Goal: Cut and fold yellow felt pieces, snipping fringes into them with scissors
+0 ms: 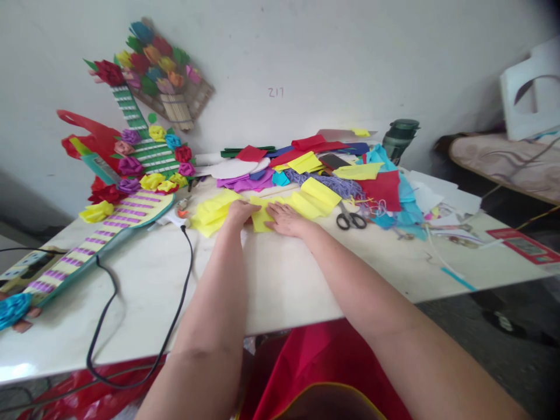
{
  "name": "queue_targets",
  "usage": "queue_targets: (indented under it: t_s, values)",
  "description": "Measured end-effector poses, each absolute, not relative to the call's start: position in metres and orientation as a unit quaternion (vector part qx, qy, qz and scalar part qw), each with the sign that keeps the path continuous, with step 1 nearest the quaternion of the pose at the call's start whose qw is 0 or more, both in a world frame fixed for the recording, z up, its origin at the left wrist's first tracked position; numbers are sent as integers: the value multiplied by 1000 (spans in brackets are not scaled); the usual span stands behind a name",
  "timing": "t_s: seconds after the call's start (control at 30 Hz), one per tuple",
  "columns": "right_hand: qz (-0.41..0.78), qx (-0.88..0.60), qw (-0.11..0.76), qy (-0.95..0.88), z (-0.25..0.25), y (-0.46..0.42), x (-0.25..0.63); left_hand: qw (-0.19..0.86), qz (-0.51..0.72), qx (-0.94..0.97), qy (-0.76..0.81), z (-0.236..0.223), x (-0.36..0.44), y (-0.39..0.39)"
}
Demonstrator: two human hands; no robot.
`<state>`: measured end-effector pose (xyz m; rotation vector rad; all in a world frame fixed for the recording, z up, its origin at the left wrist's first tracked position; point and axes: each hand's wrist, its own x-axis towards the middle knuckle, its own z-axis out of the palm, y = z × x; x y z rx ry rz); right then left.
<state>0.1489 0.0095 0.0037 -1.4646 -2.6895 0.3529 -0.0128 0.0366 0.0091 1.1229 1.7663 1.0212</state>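
Both my arms reach forward over a white table [271, 280]. My left hand [240, 212] lies on a small yellow paper piece [261, 219], fingers curled down onto it. My right hand [286, 219] rests flat on the same yellow piece, fingers stretched out. More yellow sheets lie to the left [212, 214] and to the right [317, 197] of my hands. A pair of black-handled scissors [350, 220] lies just right of my right hand.
A heap of coloured paper and felt [306, 157] covers the back of the table. A long decorated craft board with paper flowers [126, 192] runs along the left. A black cable [175, 315] trails to a glue gun [180, 211]. A dark green bottle [399, 139] stands at the back right.
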Motion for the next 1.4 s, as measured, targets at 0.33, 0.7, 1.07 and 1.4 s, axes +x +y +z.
queue_targets:
  t_s: [0.33, 0.7, 1.07, 1.4]
  values:
    - [115, -483, 21, -868, 7, 5, 148, 364, 369, 496, 696, 6, -16, 37]
    - [113, -489, 20, -865, 2, 6, 147, 332, 304, 491, 746, 15, -8, 34]
    - [99, -490, 21, -866, 4, 2, 146, 136, 188, 595, 770, 20, 5, 26]
    - [111, -510, 31, -853, 0, 3, 141, 84, 159, 612, 770, 23, 12, 18]
